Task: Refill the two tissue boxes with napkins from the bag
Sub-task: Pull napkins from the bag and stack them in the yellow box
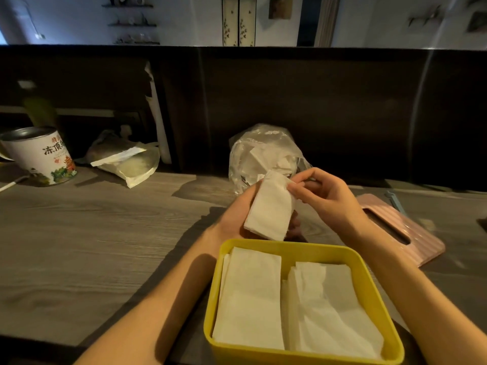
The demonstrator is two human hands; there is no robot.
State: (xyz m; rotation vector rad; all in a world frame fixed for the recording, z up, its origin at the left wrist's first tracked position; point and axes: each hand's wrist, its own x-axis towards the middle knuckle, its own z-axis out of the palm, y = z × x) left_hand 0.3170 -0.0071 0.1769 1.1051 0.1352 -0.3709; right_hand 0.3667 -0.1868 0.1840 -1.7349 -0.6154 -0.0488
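A yellow tissue box (369,264) sits open right in front of me, holding two side-by-side stacks of white napkins (253,299). Just beyond it my left hand (232,219) holds a small stack of folded white napkins (271,206) from underneath. My right hand (324,196) pinches the top right corner of that stack. Behind the hands stands a clear plastic bag (263,151) with more napkins inside. A pink slotted lid (400,227) lies flat on the table to the right.
A white printed tin (42,156) stands at the far left, with a crumpled plastic packet (126,162) beside it. A dark wooden partition (316,106) runs along the back of the grey wood-grain table (92,233).
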